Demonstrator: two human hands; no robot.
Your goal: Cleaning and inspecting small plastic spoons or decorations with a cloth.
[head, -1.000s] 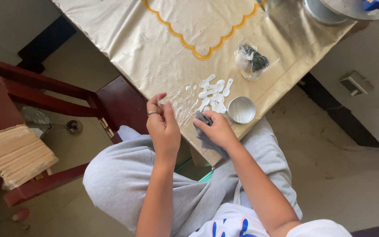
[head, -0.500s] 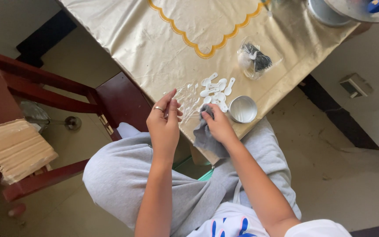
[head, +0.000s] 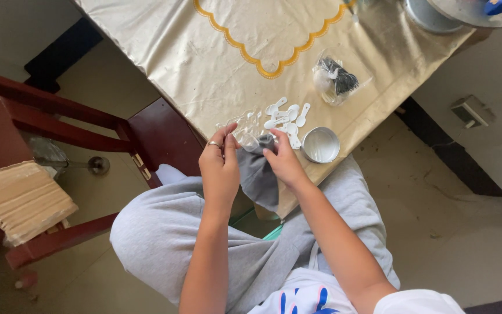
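My left hand [head: 219, 166], with a ring on one finger, pinches the upper left edge of a small grey cloth pouch [head: 258, 177]. My right hand [head: 283, 161] grips the pouch's upper right edge, so both hands hold it at the table's near edge. Just beyond the pouch lies a pile of small white plastic spoons [head: 286, 119] and a clear plastic wrapper [head: 244, 125]. A round silver tin [head: 321, 145] sits to the right of my right hand.
A gold tablecloth with a scalloped yellow border [head: 228, 64] covers the table. A clear bag with dark contents [head: 335, 81] lies further back. A dark red wooden chair [head: 59, 116] stands at the left, with a stack of pale boards [head: 18, 197] beside it.
Both hands have lifted the grey pouch up off my lap and spread it between them at the table edge. The camera view has shifted slightly.
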